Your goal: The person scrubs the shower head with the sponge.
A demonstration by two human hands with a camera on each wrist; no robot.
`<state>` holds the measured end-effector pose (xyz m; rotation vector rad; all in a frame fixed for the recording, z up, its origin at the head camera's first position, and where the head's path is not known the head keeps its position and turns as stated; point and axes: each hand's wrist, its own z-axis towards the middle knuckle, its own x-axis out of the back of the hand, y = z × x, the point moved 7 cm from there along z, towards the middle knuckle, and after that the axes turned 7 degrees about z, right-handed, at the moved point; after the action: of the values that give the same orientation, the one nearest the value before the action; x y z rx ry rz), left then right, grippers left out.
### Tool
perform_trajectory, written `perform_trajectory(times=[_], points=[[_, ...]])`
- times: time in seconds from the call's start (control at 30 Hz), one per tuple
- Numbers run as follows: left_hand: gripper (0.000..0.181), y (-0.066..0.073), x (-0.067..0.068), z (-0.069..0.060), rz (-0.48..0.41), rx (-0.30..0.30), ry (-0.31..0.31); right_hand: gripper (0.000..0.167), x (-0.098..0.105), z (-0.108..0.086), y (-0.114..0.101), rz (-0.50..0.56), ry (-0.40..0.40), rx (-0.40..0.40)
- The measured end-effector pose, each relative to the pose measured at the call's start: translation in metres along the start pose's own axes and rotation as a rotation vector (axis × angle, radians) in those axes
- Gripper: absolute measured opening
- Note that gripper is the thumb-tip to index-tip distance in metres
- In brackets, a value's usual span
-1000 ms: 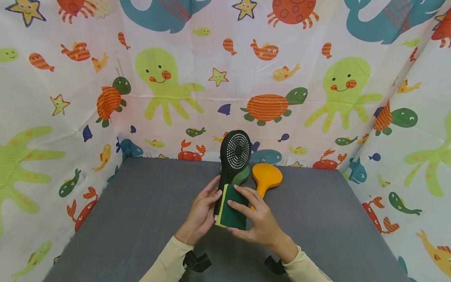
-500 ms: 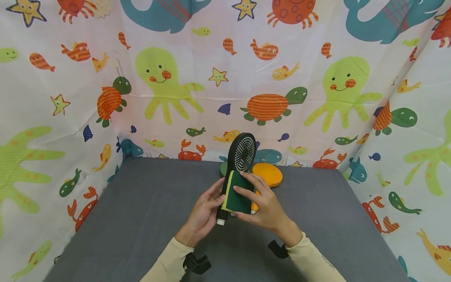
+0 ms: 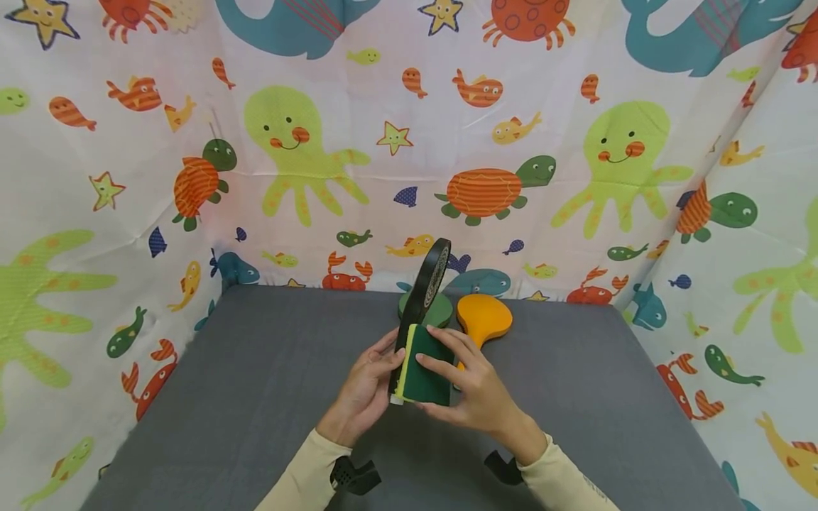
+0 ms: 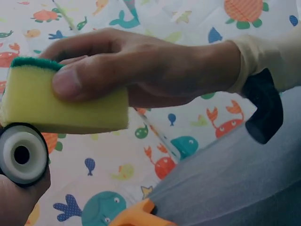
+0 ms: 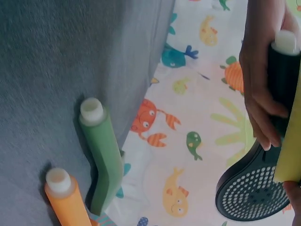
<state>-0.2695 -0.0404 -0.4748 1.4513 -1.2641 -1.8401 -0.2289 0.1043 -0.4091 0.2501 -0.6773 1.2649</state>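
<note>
My left hand (image 3: 364, 387) grips the handle of a black shower head (image 3: 427, 280), held tilted above the table with its round head upward. In the head view its perforated face is turned nearly edge-on; the right wrist view shows the dotted spray face (image 5: 249, 195). In my right hand (image 3: 486, 390) is a sponge (image 3: 433, 369) with a dark green scouring side and a yellow foam side. Thumb and fingers pinch it from both sides. The yellow foam (image 4: 28, 101) touches the handle near its white-tipped end (image 4: 10, 150). Part of the handle is hidden behind the sponge.
Behind the hands, a green shower head (image 3: 441, 312) and an orange shower head (image 3: 484, 316) lie on the grey table (image 3: 268, 369). A curtain (image 3: 383, 177) printed with sea animals hangs around the back and sides.
The black shower head has turned so its spray face is nearly side-on. The sponge went up along the handle with the right hand, then back down toward the white end.
</note>
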Motion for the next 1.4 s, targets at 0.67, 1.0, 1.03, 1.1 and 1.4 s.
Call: perform_trajectory(times=[0.67, 1.0, 1.03, 1.1, 1.4], points=[[0.055, -0.007, 0.002, -0.004, 0.099, -0.024, -0.026, 0.06, 0.007, 0.002, 0.016, -0.058, 0.036, -0.088], [0.056, -0.003, 0.006, -0.003, 0.075, -0.042, 0.009, 0.058, -0.004, -0.005, 0.012, 0.018, 0.029, -0.084], [0.056, -0.003, 0.007, -0.003, 0.068, -0.043, 0.011, 0.058, -0.006, -0.006, 0.011, 0.03, 0.029, -0.085], [0.056, -0.002, 0.008, -0.002, 0.049, -0.041, 0.02, 0.058, -0.01, -0.009, 0.01, 0.045, 0.024, -0.091], [0.057, 0.003, 0.018, 0.003, 0.025, -0.077, 0.08, 0.058, -0.021, -0.015, 0.002, 0.096, -0.037, -0.073]])
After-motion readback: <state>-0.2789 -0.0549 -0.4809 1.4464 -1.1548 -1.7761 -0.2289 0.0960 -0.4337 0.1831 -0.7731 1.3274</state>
